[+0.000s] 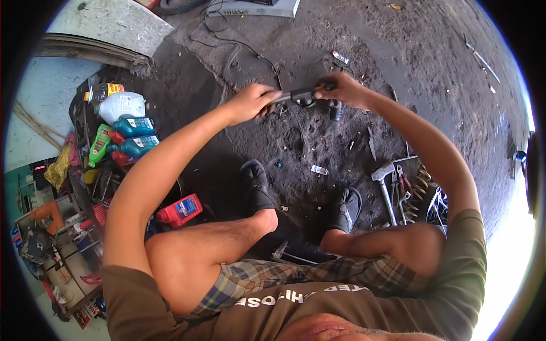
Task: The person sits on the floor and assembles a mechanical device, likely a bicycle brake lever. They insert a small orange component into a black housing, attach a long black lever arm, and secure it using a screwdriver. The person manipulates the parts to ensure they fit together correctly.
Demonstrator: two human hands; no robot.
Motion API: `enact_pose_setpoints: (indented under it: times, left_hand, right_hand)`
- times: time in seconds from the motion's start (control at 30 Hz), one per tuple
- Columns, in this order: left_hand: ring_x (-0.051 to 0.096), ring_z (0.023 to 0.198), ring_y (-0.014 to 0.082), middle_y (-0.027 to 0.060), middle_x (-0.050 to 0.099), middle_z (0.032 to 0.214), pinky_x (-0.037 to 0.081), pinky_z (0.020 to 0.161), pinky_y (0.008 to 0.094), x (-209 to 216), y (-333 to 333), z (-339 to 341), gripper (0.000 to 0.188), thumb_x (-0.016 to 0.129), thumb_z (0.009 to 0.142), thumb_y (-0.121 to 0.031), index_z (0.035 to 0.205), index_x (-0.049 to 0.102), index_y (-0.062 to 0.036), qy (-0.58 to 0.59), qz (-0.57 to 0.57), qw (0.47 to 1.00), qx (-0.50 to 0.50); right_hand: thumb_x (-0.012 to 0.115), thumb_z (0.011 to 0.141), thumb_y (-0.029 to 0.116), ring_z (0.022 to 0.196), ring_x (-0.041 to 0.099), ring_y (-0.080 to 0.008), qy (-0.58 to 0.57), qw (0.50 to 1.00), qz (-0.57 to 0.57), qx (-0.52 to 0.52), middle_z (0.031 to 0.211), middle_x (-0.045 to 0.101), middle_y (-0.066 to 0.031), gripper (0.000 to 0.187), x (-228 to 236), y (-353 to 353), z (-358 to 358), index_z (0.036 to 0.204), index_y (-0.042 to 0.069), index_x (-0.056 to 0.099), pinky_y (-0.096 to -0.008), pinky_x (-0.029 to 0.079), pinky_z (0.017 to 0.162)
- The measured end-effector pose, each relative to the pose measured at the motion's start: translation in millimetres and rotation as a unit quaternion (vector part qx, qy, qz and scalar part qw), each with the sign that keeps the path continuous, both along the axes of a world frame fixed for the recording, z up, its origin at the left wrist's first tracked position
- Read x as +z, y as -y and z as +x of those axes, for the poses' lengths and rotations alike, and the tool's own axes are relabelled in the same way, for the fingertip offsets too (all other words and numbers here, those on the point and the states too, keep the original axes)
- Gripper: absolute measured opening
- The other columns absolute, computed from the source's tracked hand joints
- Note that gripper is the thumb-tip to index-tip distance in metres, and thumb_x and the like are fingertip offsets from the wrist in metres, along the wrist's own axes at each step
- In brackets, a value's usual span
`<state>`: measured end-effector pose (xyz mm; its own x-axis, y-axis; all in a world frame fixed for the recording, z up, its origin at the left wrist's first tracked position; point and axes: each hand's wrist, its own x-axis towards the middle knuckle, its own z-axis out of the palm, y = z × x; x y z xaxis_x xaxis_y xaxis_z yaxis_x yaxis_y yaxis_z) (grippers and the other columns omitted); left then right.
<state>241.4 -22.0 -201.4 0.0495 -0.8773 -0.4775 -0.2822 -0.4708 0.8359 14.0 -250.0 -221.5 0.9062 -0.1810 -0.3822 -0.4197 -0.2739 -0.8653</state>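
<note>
At the far left, beside the wall, stands a grey compartmented case [67, 273] holding loose tools and parts, with a crumpled yellow cloth [58, 167] beyond it. Next to the right comes a group of bottles: a bright green plastic bottle [100, 146], a dark bottle with a yellow label [105, 92], a rounded white plastic jug [122, 108] and two teal plastic bottles [136, 136] lying near each other. Nearer, a red plastic bottle with a blue label [181, 210] lies just beyond the left knee.

In the middle, well out over the dark, rough ground [227, 142], the left hand [254, 102] pinches the left end of a dark grey, elongated part [303, 95], its fingers curled together. The right hand [345, 91] grips the right end, thumb and fingers bent around it. The part is held up between both hands, roughly level. A black ribbed cylinder [336, 112] shows just below the right hand; I cannot tell whether it joins the part. A thin black cable [263, 57] runs beyond.

Near right, a grey metal hammer [388, 193], red-handled pliers [405, 184] and a brass-coloured coil spring [421, 187] lie side by side.
</note>
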Motion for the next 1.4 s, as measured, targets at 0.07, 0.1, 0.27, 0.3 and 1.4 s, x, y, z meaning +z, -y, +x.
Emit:
enact_pose_setpoints:
  times: [0.07,0.1,0.27,0.3,1.4]
  left_hand:
    - [0.058,0.065,0.0069,-0.0009,0.065,0.078,0.047,0.057,0.0253,-8,-11,7,0.04,0.057,0.113,-0.04,0.105,0.07,-0.0036,0.001,0.024,0.999,0.027]
    - [0.059,0.067,0.0071,-0.0005,0.066,0.08,0.048,0.057,0.0253,-11,-15,7,0.038,0.058,0.113,-0.039,0.107,0.07,-0.0035,-0.011,0.043,0.999,0.032]
    - [0.068,0.073,0.0098,0.0055,0.076,0.095,0.052,0.059,0.0255,-21,-25,5,0.034,0.063,0.11,-0.036,0.118,0.068,-0.0024,-0.072,0.129,0.989,0.011]
    - [0.069,0.074,0.0108,0.0066,0.078,0.098,0.052,0.06,0.0259,-25,-26,4,0.034,0.063,0.11,-0.035,0.12,0.067,-0.0024,-0.094,0.142,0.985,0.016]
    - [0.071,0.108,0.0239,0.015,0.071,0.119,0.064,0.094,0.0424,-172,-122,-54,0.042,0.068,0.108,-0.037,0.121,0.062,0.0021,-0.291,-0.129,0.774,0.547]
  right_hand:
    - [0.084,0.096,0.033,0.074,0.067,-0.0124,-0.009,0.996,0.085,-0.02,0.091,0.074,-0.0031,0.039,-27,-4,15,0.12,0.002,0.075,-0.029,0.055,0.06]
    - [0.084,0.096,0.033,0.074,0.067,-0.0125,-0.012,0.991,0.126,-0.03,0.091,0.074,-0.0027,0.04,-36,-7,20,0.121,0.002,0.075,-0.0286,0.056,0.061]
    - [0.085,0.096,0.034,0.08,0.068,-0.0126,-0.024,0.946,0.282,-0.159,0.089,0.07,-0.006,0.049,-63,-24,33,0.126,-0.002,0.072,-0.0298,0.058,0.062]
    - [0.085,0.096,0.034,0.081,0.068,-0.0128,-0.025,0.953,0.252,-0.165,0.089,0.07,-0.0059,0.049,-70,-24,33,0.126,-0.002,0.072,-0.03,0.058,0.062]
    - [0.085,0.08,0.013,0.118,0.069,-0.0426,0.005,0.934,-0.348,0.075,0.122,0.072,-0.0238,0.052,-191,-36,63,0.129,0.003,0.069,-0.0482,0.056,0.106]
